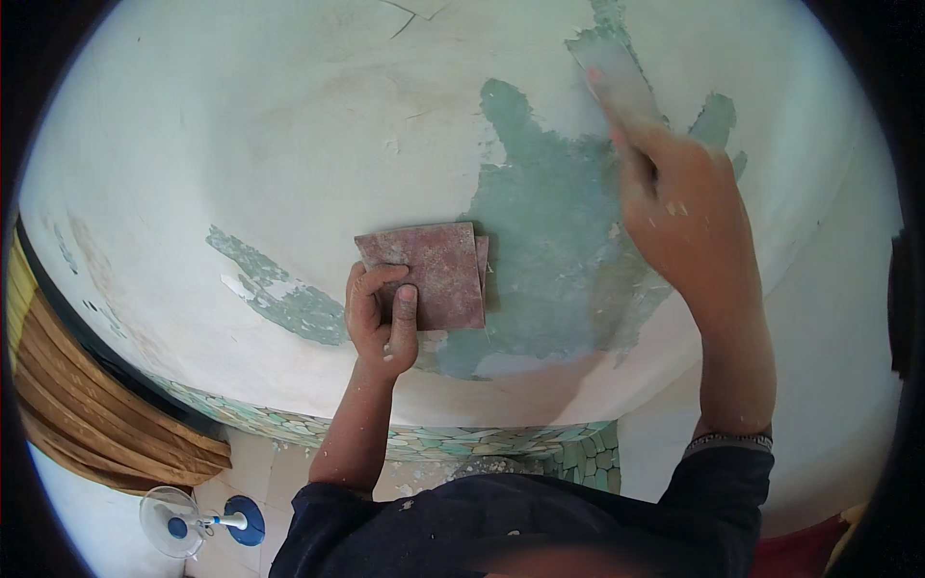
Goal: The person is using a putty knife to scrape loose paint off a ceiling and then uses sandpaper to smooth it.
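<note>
- Two hands: the left hand (376, 330) pinches one reddish-brown, roughly square sheet (443, 279), another layer showing behind its right side; the right hand (686, 207) grips one broad-bladed scraper (631, 91), blurred.
- One white wall (308, 144), peeled to one large green patch (540, 222) and several smaller ones.
- Below: one stone-patterned band (405, 439), one brown curtain (106, 385), one fan (177, 527).
- The scraper's blade lies at ragged green edges, upper right; the sheet overlaps the large patch's left side; white wall stretches widely leftward.

Reddish sheets (438, 270) in left hand (381, 339), scraper (624, 85) in right hand (686, 197), patchy wall (289, 125)
</note>
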Motion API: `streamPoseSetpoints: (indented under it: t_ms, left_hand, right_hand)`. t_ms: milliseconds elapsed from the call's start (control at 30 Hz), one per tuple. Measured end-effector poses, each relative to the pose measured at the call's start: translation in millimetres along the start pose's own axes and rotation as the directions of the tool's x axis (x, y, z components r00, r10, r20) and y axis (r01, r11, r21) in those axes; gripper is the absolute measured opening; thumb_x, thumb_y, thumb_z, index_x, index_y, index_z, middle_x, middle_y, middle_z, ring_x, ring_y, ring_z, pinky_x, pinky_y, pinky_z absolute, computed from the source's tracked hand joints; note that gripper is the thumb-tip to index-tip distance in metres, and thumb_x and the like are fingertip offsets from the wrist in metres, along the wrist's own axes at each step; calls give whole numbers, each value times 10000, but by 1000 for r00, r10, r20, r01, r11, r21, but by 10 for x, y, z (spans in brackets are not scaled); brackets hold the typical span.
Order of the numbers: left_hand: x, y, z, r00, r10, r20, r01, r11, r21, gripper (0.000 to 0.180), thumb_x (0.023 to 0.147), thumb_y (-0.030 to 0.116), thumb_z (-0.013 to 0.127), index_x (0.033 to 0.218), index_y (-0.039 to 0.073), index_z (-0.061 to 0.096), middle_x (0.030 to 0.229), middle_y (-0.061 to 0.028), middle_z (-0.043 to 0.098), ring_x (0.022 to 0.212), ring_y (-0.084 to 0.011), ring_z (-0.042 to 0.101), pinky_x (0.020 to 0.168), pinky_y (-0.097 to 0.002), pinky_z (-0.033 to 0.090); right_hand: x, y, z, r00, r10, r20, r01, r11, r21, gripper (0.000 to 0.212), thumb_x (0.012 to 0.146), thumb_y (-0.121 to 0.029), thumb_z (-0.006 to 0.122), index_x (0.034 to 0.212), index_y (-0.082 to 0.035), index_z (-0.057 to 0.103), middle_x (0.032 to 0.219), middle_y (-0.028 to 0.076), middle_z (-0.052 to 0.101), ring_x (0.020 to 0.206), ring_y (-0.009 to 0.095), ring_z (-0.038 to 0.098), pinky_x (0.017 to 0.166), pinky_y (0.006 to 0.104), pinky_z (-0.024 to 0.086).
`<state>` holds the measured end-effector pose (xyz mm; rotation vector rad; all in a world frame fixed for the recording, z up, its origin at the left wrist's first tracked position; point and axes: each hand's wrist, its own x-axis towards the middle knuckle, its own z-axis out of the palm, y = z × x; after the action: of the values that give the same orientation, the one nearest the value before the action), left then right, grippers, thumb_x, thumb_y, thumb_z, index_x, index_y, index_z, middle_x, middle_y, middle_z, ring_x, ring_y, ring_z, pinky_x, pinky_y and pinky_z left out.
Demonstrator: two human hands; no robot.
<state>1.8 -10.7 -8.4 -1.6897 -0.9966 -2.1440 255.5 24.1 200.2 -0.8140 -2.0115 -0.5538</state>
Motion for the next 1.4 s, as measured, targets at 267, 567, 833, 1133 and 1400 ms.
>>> streamPoseSetpoints:
  t_ms: [267, 567, 833, 1133, 1400]
  left_hand:
    - [173, 180, -109, 998, 13, -55, -14, 1000, -23, 210, 958, 67, 627, 1153, 9, 576, 1085, -122, 550, 990, -213, 535, 893, -311, 420]
    - [586, 154, -169, 985, 45, -168, -42, 999, 23, 230, 979, 34, 586, 1204, 1, 550, 1130, -89, 544, 1051, -179, 514, 980, -304, 386]
    - [714, 4, -169, 981, 97, -170, -92, 995, 35, 241, 986, 33, 574, 1220, -7, 537, 1149, -97, 553, 1069, -183, 524, 1003, -314, 387]
    - [672, -87, -200, 973, 168, -159, -165, 986, 35, 224, 975, 45, 577, 1193, 8, 544, 1082, -115, 543, 977, -198, 525, 888, -304, 412]
    - [654, -123, -182, 969, 201, -141, -198, 980, 34, 219, 997, 87, 579, 1202, 23, 537, 1095, -100, 522, 996, -189, 510, 911, -314, 405]
  right_hand:
    - [-94, -139, 59, 995, 81, 59, -87, 989, 116, 466, 953, -34, 538, 1394, -174, 594, 837, 259, 579, 656, 407, 547, 640, 371, 483]
    - [157, -331, 188, 992, 125, -21, -118, 974, 194, 471, 955, -35, 537, 1408, -156, 579, 954, 205, 698, 781, 416, 629, 766, 373, 521]
    - [236, -406, 272, 985, 162, -57, -149, 972, 184, 484, 967, -56, 529, 1429, -196, 567, 906, 243, 654, 740, 379, 624, 768, 370, 512]
    - [-96, -369, 312, 952, 272, -140, -206, 908, 365, 458, 988, -84, 539, 1429, -201, 570, 822, 244, 603, 612, 275, 505, 704, 362, 491]
    - [256, -436, 154, 957, 249, -146, -209, 947, 243, 458, 975, -72, 540, 1422, -166, 574, 753, 233, 570, 595, 273, 511, 652, 388, 466]
